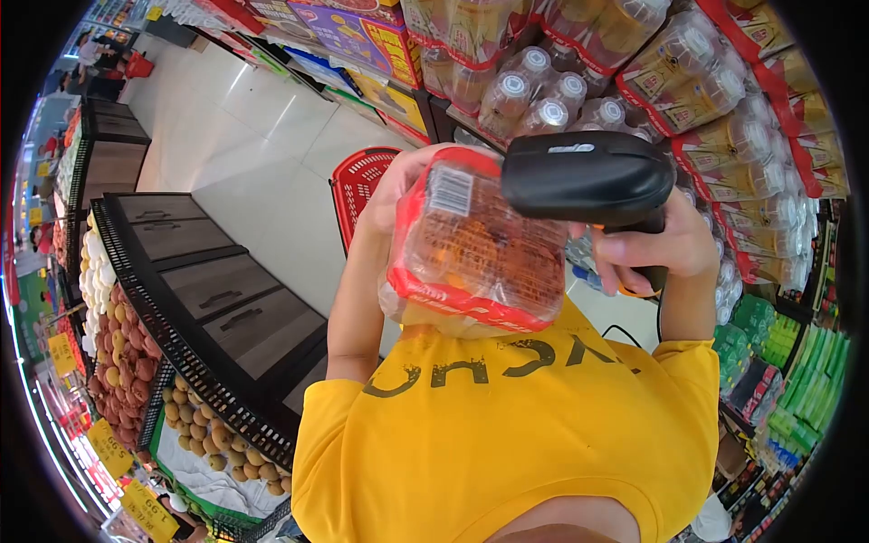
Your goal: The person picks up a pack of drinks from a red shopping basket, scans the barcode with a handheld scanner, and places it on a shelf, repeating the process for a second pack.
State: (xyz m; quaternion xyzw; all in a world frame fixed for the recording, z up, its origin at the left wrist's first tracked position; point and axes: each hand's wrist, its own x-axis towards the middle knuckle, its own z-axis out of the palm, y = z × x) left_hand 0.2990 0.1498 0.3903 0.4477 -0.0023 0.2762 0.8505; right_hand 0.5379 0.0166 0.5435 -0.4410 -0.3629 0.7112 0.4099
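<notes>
My left hand (405, 181) is closed around the edge of a plastic-wrapped food pack (489, 249), held up in front of my chest. Its clear film has red bands, brown contents show through, and a white barcode label (450, 192) faces up near the top left corner. In my right hand (670, 244) is a black handheld barcode scanner (588, 176), gripped by its handle. The scanner's head points left and overlaps the pack's upper right corner; whether they touch I cannot tell.
A red shopping basket (348, 204) is behind my left hand. Shrink-wrapped drink bottles (543, 95) are stacked ahead and to the right. On the left, a produce stand (222, 285) holds potatoes and round brown fruit (204, 430). Tiled floor (244, 136) lies between. People stand far left.
</notes>
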